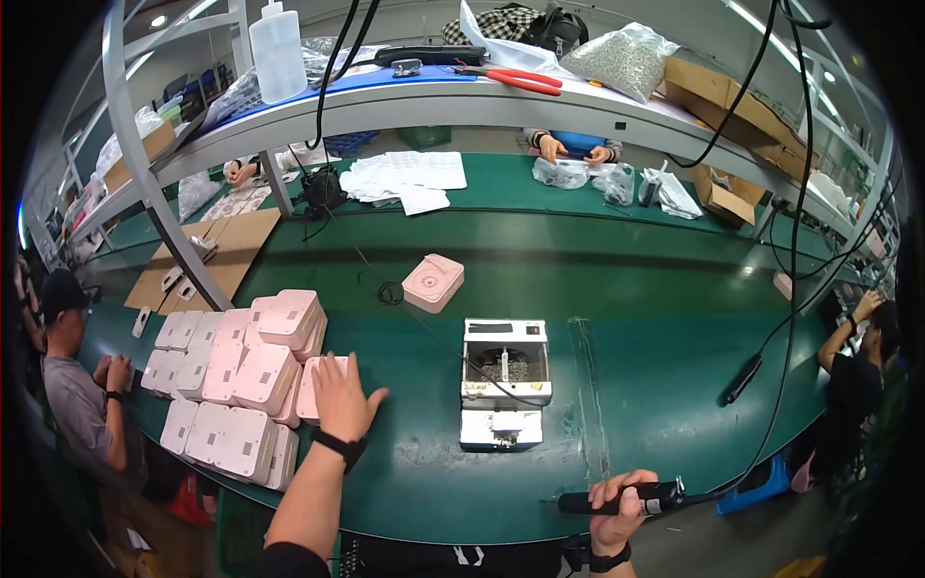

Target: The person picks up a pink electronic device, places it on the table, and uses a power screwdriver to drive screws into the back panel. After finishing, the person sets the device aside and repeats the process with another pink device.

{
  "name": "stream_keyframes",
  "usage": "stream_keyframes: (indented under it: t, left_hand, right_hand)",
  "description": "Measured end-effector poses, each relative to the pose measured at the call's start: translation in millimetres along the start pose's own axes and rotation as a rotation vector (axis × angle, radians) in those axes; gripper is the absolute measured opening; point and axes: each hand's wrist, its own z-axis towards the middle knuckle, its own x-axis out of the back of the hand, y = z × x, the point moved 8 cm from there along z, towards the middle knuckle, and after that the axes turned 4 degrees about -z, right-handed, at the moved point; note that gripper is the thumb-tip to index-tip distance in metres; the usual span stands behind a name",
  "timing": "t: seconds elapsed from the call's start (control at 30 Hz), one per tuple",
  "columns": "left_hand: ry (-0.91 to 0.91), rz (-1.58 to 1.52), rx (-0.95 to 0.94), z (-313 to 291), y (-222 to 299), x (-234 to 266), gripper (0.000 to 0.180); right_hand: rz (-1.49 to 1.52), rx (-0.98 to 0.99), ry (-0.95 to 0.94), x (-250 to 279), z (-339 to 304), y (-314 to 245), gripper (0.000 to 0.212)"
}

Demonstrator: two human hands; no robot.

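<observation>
My left hand (345, 400) reaches to the near right side of a pile of boxes, its fingers outstretched over a pale pink plastic box (307, 393). Thumb and fingers are apart, not wrapped round the box. In my right hand (621, 515), near the table's front edge, is a black corded electric screwdriver (665, 496), lying sideways with its bit to the left. Between my hands stands a white screw feeder (506, 385) with small screws in its open tray. Beyond it lies a single pink box (434, 282), apart from the pile.
White boxes (229, 443) fill the pile's left and near side. A black-handled tool (742, 379) hangs on a cable at the right. A shelf (405, 108) with a bottle (277, 53) and red-handled pliers (511, 80) spans the far side. Other people sit left, right and across.
</observation>
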Motion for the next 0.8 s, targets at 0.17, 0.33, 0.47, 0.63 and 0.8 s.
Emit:
stream_keyframes:
  t: [0.17,0.33,0.47,0.63,0.8]
  left_hand:
    - [-0.151,-0.051,-0.229,-54.1,20.5,14.5,0.062]
    - [-0.406,-0.261,-0.477,-105.5,54.7,39.8,0.059]
    - [-0.243,-0.426,-0.321,-107.3,37.7,66.2,0.07]
    - [-0.286,-0.526,-0.243,-102.6,15.7,58.0,0.084]
    - [-0.424,-0.596,-0.335,-125.0,56.4,44.6,0.086]
  right_hand:
    - [0.066,-0.133,-0.09,-6.3,15.7,9.0,0.028]
    - [-0.021,-0.069,-0.279,-50.2,33.3,2.2,0.032]
    - [-0.203,-0.129,-0.402,-61.4,31.5,-0.9,0.029]
    - [-0.07,-0.05,-0.401,-124.4,48.1,-31.2,0.024]
    - [-0.078,0.027,-0.467,-180.9,59.8,-39.4,0.019]
